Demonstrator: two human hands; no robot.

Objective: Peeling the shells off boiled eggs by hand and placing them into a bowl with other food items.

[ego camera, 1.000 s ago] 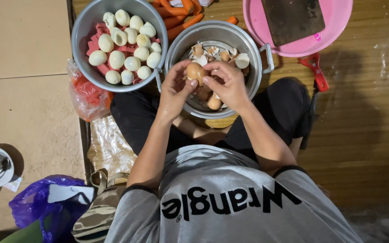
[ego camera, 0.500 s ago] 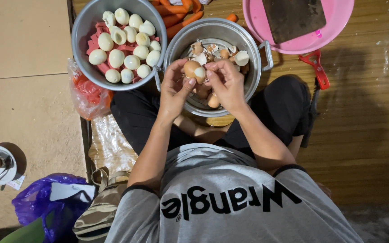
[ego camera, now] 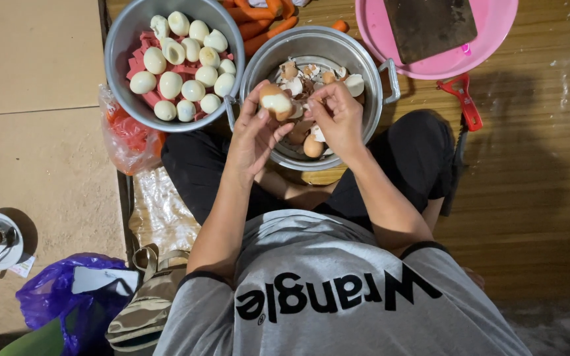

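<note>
Half-peeled boiled egg (ego camera: 276, 101), brown shell partly off, sits above the metal pot (ego camera: 372, 62) of shells and unpeeled eggs. Left hand (ego camera: 253, 135) fingers curl around it; right hand (ego camera: 339, 118) fingertips are pinched together just beside it. Metal bowl (ego camera: 119, 59) of peeled eggs to the left; pink tray (ego camera: 496, 46) to the right.

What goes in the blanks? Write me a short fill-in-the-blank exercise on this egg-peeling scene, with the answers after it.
1. The left hand holds a half-peeled ____ over the pot that contains the broken shells.
2. The right hand picks at it with its ____.
3. The peeled eggs lie in the metal bowl on top of ____ slices.
4. The tray beyond the pot is ____ in colour.

Missing words: egg; fingertips; pink; pink
</note>
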